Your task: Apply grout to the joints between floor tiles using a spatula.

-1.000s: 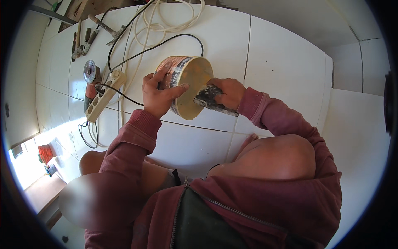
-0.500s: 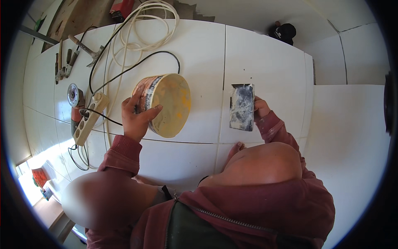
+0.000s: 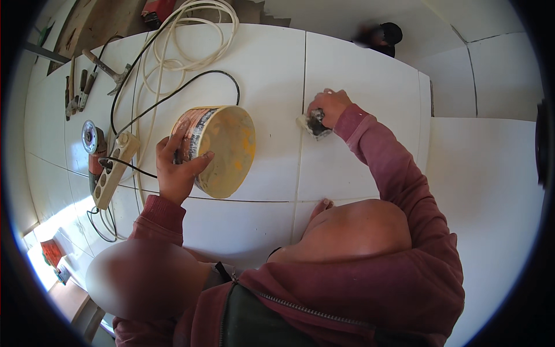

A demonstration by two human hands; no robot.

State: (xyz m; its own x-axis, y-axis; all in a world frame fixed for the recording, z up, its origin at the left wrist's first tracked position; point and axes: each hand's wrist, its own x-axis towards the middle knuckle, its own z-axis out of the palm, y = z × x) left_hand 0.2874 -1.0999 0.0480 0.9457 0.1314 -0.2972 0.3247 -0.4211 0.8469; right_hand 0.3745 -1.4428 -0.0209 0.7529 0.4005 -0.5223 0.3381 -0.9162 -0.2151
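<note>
My left hand (image 3: 178, 168) grips the rim of a yellowish plastic bucket (image 3: 230, 159), thumb over the edge and fingers along its printed outer side. The bucket leans over on the tiles, its mouth facing me, with pale and yellow residue on the inner wall. In my right hand (image 3: 332, 107) is a grout float (image 3: 317, 124), its black pad smeared with whitish paste. It is tilted and blurred, partly hidden by the fingers, over the dark joint between two white tiles (image 3: 272, 139). Whether it touches the tiles I cannot tell.
A power strip (image 3: 115, 171) and an angle grinder (image 3: 93, 147) lie left of the bucket. Farther off are a coiled cream cable (image 3: 222, 43), a hammer (image 3: 110, 70) and several hand tools (image 3: 80, 92). A black object (image 3: 388, 36) sits beyond the far edge.
My right hand has swung away from me and left with the grout float, turning it from pad-up to tilted over the joint. My left hand still holds the bucket; the whole view has shifted slightly.
</note>
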